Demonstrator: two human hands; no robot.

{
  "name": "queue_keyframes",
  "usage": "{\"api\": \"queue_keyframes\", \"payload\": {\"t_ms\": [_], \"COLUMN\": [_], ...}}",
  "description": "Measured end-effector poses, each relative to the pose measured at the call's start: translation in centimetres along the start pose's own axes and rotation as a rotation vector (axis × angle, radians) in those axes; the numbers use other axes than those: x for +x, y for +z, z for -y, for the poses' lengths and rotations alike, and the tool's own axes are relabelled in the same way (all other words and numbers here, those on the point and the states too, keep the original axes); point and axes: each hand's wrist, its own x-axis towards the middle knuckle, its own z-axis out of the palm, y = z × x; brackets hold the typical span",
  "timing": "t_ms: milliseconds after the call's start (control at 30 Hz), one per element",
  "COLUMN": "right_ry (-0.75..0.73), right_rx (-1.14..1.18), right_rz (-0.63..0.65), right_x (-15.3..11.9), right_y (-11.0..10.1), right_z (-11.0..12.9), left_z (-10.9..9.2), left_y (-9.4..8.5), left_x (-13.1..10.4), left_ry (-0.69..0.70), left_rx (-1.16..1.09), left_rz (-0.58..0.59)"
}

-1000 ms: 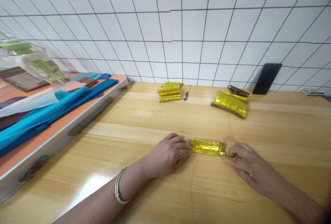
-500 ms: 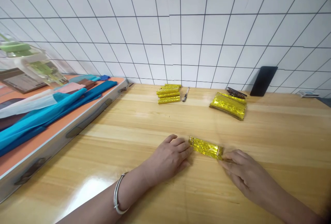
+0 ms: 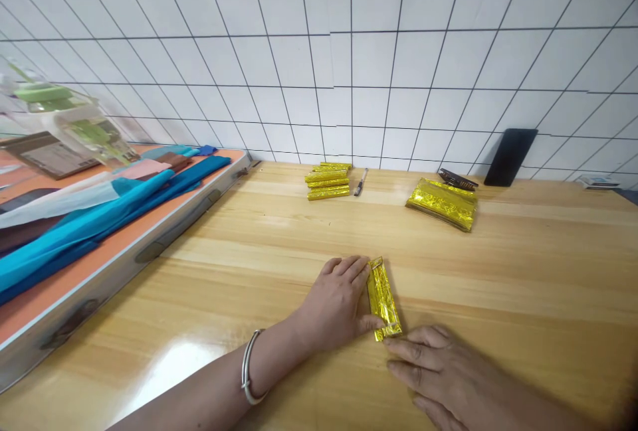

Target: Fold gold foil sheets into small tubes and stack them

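Note:
A folded strip of shiny gold foil paper (image 3: 385, 298) lies on the wooden table, its long side pointing away from me. My left hand (image 3: 336, 301) grips it from the left, with the fingers at its far left edge and the thumb pressing on its near end. A silver bangle is on that wrist. My right hand (image 3: 433, 371) rests palm down at the near end, fingers stretched and slightly apart; its fingertips are at or just beside the foil's lower edge, and I cannot tell whether they touch.
Several rolled gold foil strips (image 3: 327, 182) lie by the wall beside a pen (image 3: 361, 182). To their right are a stack of gold foil sheets (image 3: 441, 204), a dark hair clip (image 3: 457, 179) and a leaning black phone (image 3: 510, 157). An orange-topped case (image 3: 199, 195) with blue cloth borders the left.
The foil strip has turned from lying crosswise to pointing away from me. My left thumb has come onto its near end, and my right hand has moved nearer me and flattened.

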Motion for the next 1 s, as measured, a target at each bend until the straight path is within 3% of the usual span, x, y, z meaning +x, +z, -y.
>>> {"api": "queue_keyframes", "payload": {"t_ms": [200, 300, 400, 500, 600, 833, 1000], "right_ry": [-0.035, -0.033, 0.105, 0.343, 0.429, 0.417, 0.346], "right_rx": [0.222, 0.323, 0.350, 0.393, 0.369, 0.250, -0.013], "right_rz": [-0.060, -0.214, -0.411, -0.498, -0.482, -0.367, -0.389], "right_x": [-0.7, -1.6, -2.1, -2.2, -1.9, 0.1, 3.0], "right_y": [1.1, 2.4, 3.7, 4.5, 4.7, 4.0, 4.2], "right_z": [-1.0, -2.7, -4.7, -6.0, -6.5, -8.3, -11.3], "left_z": [-0.1, -0.2, -0.3, -0.1, 0.1, 0.5, 2.7], "left_y": [0.3, 0.3, 0.3, 0.5, 1.0, 1.3, 0.3], "left_x": [-0.3, -0.4, -0.6, -0.9, -1.1, -1.2, 0.7], "left_ry": [0.016, 0.011, 0.012, 0.025, 0.026, 0.083, 0.185], "left_rx": [0.010, 0.039, 0.063, 0.066, 0.072, 0.075, 0.047], "left_rz": [0.013, 0.034, 0.060, 0.068, 0.058, 0.060, 0.205]}}
